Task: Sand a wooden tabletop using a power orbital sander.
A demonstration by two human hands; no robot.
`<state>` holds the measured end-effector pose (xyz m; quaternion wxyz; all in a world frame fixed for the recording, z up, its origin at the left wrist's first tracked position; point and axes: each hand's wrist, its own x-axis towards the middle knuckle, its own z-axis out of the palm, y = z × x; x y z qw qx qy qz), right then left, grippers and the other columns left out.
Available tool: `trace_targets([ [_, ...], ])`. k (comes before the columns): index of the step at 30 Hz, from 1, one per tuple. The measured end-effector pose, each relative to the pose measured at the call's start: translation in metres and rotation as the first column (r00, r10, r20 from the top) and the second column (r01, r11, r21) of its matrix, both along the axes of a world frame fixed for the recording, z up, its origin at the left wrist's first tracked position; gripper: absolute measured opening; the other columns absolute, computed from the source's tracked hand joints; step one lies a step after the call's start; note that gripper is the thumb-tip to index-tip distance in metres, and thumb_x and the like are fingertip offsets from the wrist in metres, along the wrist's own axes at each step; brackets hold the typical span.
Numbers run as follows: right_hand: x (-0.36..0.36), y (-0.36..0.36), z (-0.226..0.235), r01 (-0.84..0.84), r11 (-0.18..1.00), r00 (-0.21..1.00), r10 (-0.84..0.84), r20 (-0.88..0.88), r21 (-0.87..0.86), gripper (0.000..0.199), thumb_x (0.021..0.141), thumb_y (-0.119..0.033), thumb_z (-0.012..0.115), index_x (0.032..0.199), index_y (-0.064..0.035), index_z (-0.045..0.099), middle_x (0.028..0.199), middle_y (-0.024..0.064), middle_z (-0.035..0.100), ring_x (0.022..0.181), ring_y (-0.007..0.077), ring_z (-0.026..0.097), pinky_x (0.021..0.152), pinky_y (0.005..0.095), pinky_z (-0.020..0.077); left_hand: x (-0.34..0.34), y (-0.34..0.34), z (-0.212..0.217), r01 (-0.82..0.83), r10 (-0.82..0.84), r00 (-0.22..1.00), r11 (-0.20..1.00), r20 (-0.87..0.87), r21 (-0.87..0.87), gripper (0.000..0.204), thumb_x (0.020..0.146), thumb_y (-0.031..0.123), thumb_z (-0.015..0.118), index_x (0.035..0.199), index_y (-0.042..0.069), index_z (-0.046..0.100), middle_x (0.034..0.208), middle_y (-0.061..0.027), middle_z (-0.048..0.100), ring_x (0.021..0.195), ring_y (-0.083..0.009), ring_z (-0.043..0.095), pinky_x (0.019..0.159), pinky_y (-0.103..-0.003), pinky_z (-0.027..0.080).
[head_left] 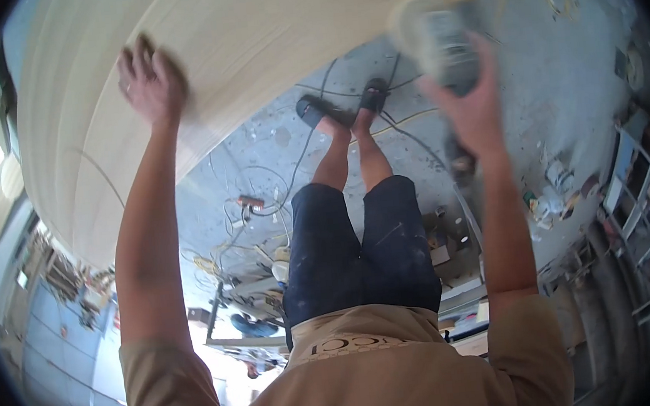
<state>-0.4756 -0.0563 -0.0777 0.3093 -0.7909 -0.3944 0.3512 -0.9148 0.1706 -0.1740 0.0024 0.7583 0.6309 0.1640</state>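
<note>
I see a grey power tool (434, 39), blurry, wrapped in the fingers of my right hand (471, 105), round end up. My left hand (151, 83) lies flat, fingers spread, on the big pale wood panel (248, 32), maybe steadying it. Cables (311, 134) cross the floor below.

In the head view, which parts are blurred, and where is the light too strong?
In the head view, the right hand and its grey power tool are motion-blurred; the left hand on the pale wooden panel is slightly soft; the lower left is overexposed; edges bend.
</note>
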Motion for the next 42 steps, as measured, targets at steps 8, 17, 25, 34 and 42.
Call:
trace_targets([
  [8, 0.033, 0.019, 0.009, 0.188, 0.982, 0.982, -0.188, -0.003, -0.012, 0.091, 0.086, -0.033, 0.09, 0.154, 0.0014, 0.04, 0.143, 0.0184, 0.056, 0.129, 0.026, 0.057, 0.11, 0.0379, 0.0453, 0.0, 0.0, 0.002, -0.021, 0.027, 0.998, 0.995, -0.056, 0.097, 0.057, 0.104, 0.052, 0.052, 0.152, 0.021, 0.057, 0.158, -0.0184, 0.05, 0.151, -0.0351, 0.04, 0.125, -0.053, 0.025],
  [17, -0.145, -0.01, 0.019, -0.041, 0.999, 0.999, 0.042, -0.029, 0.013, 0.086, 0.084, -0.021, 0.089, 0.152, 0.0, 0.041, 0.141, 0.0163, 0.055, 0.127, 0.0233, 0.058, 0.109, 0.0367, 0.0457, -0.006, -0.003, 0.013, 0.079, -0.088, 0.994, 0.988, -0.063, -0.134, 0.057, 0.11, 0.044, 0.04, 0.16, 0.017, 0.046, 0.169, -0.0162, 0.034, 0.16, -0.0428, 0.021, 0.127, -0.063, 0.014],
  [25, -0.324, -0.031, 0.031, -0.129, 0.99, 0.99, 0.126, -0.065, -0.051, 0.087, 0.079, -0.02, 0.091, 0.151, -0.0069, 0.043, 0.142, 0.0182, 0.057, 0.128, 0.0297, 0.06, 0.11, 0.0415, 0.0479, -0.098, -0.021, 0.05, 0.209, -0.025, 0.613, 0.969, 0.79, -0.132, 0.035, 0.106, 0.019, 0.058, 0.136, 0.001, 0.064, 0.127, -0.0195, 0.066, 0.114, -0.0282, 0.063, 0.101, -0.033, 0.051],
  [34, -0.492, -0.047, 0.024, -0.371, 0.928, 0.927, 0.369, -0.066, -0.028, 0.09, 0.081, -0.035, 0.087, 0.154, -0.0116, 0.039, 0.132, 0.0272, 0.066, 0.119, 0.0486, 0.065, 0.096, 0.0516, 0.0547, -0.345, -0.1, 0.032, -0.257, 0.261, 0.964, 0.964, 0.05, -0.063, 0.057, 0.092, 0.051, 0.072, 0.134, 0.013, 0.068, 0.14, -0.0165, 0.061, 0.133, -0.0403, 0.053, 0.112, -0.052, 0.04],
  [42, -0.517, -0.045, 0.028, -0.334, 0.942, 0.939, 0.328, -0.1, -0.044, 0.09, 0.079, -0.03, 0.091, 0.152, -0.0111, 0.042, 0.131, 0.0241, 0.068, 0.12, 0.0443, 0.068, 0.097, 0.0499, 0.055, -0.419, -0.13, 0.045, -0.283, 0.327, 0.916, 0.937, 0.232, -0.206, 0.026, 0.103, 0.026, 0.06, 0.115, 0.005, 0.07, 0.108, -0.0197, 0.071, 0.111, -0.0396, 0.066, 0.096, -0.047, 0.051],
])
